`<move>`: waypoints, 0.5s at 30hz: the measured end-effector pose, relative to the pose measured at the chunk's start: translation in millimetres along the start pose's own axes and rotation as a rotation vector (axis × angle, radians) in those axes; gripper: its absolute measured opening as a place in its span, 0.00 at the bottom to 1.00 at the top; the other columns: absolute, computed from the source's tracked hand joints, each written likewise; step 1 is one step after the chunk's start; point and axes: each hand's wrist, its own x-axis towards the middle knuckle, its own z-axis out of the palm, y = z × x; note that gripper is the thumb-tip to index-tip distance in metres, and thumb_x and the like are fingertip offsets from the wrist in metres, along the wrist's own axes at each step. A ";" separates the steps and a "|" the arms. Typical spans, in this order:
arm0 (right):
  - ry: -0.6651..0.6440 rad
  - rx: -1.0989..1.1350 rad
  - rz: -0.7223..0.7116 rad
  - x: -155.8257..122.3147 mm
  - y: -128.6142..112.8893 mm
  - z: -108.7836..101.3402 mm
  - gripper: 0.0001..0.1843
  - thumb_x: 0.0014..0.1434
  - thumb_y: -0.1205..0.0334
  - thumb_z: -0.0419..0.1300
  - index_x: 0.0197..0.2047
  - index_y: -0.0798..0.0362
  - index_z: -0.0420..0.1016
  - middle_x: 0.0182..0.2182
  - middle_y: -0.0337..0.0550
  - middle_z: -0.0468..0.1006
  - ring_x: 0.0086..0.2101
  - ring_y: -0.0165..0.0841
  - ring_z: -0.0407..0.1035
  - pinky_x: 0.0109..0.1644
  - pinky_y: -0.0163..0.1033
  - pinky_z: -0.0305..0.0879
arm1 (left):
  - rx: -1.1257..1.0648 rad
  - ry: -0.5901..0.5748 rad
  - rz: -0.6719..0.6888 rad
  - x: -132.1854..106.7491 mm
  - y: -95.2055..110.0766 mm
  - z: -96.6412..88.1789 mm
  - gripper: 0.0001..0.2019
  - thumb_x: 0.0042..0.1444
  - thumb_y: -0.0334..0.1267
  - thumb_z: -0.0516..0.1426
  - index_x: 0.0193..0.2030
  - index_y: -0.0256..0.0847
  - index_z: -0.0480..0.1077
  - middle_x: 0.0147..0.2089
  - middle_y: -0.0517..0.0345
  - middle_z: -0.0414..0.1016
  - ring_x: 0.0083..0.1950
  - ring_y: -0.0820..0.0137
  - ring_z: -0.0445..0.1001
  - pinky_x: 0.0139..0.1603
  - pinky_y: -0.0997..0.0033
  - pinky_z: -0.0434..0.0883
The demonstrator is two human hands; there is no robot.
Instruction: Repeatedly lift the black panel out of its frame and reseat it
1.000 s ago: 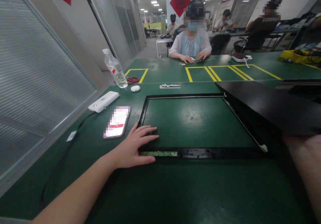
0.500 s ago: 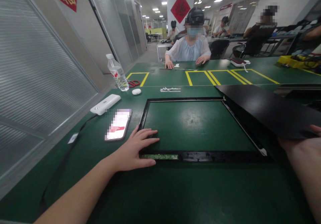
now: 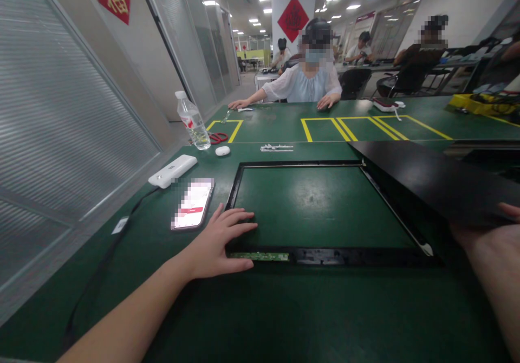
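A black rectangular frame (image 3: pixel 325 255) lies flat on the green table, with a narrow green circuit strip (image 3: pixel 260 256) along its near edge. My left hand (image 3: pixel 219 246) rests flat on the frame's near left corner, fingers spread. My right hand (image 3: pixel 493 241) holds the near edge of a large black panel (image 3: pixel 430 179), which is lifted off the right side of the frame and tilted; a fingertip shows on top of it.
Left of the frame lie a phone (image 3: pixel 193 203), a white power bank (image 3: pixel 173 170) with a black cable, a water bottle (image 3: pixel 193 122), red scissors (image 3: pixel 218 137) and a small white case (image 3: pixel 222 150). A person sits across the table (image 3: pixel 284 309). Yellow tape boxes mark the far side.
My view has tilted up a little. The panel stays lifted in my right hand. The person opposite has stretched one arm out to the side along the table.
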 end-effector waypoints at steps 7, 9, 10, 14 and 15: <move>-0.066 -0.022 0.014 -28.6 -6.1 8.9 0.05 0.45 0.68 0.56 0.30 0.52 0.67 0.42 0.50 0.75 0.45 0.37 0.74 0.35 0.41 0.79 | -0.001 0.059 0.041 -0.2 -2.7 -0.5 0.31 0.61 0.54 0.63 0.70 0.51 0.70 0.74 0.47 0.68 0.75 0.43 0.62 0.76 0.26 0.40; -0.064 -0.034 0.025 -32.9 -8.1 10.7 0.07 0.45 0.70 0.56 0.31 0.53 0.69 0.43 0.51 0.75 0.45 0.37 0.74 0.35 0.41 0.79 | -0.010 0.067 0.051 -0.3 -1.9 0.8 0.30 0.62 0.54 0.63 0.70 0.51 0.70 0.73 0.47 0.69 0.74 0.44 0.63 0.76 0.27 0.40; -0.051 -0.045 0.036 -33.7 -8.9 11.5 0.08 0.45 0.71 0.56 0.32 0.53 0.70 0.43 0.52 0.75 0.45 0.37 0.74 0.34 0.41 0.79 | -0.017 0.074 0.056 -0.4 -1.4 1.4 0.30 0.63 0.54 0.62 0.69 0.50 0.70 0.73 0.47 0.69 0.74 0.44 0.63 0.77 0.28 0.40; -0.011 -0.124 0.073 -33.9 -10.8 14.5 0.09 0.45 0.77 0.53 0.28 0.54 0.66 0.42 0.50 0.75 0.43 0.34 0.73 0.26 0.32 0.73 | -0.067 0.121 0.057 -0.9 1.2 2.5 0.27 0.65 0.53 0.61 0.68 0.49 0.72 0.72 0.47 0.70 0.73 0.47 0.64 0.78 0.33 0.44; -0.019 -0.129 0.068 -34.4 -11.1 15.3 0.10 0.44 0.78 0.52 0.27 0.54 0.65 0.42 0.50 0.75 0.42 0.32 0.73 0.25 0.30 0.71 | -0.085 0.129 0.053 -1.1 1.9 2.3 0.26 0.65 0.52 0.61 0.67 0.49 0.72 0.72 0.48 0.70 0.73 0.48 0.64 0.78 0.34 0.46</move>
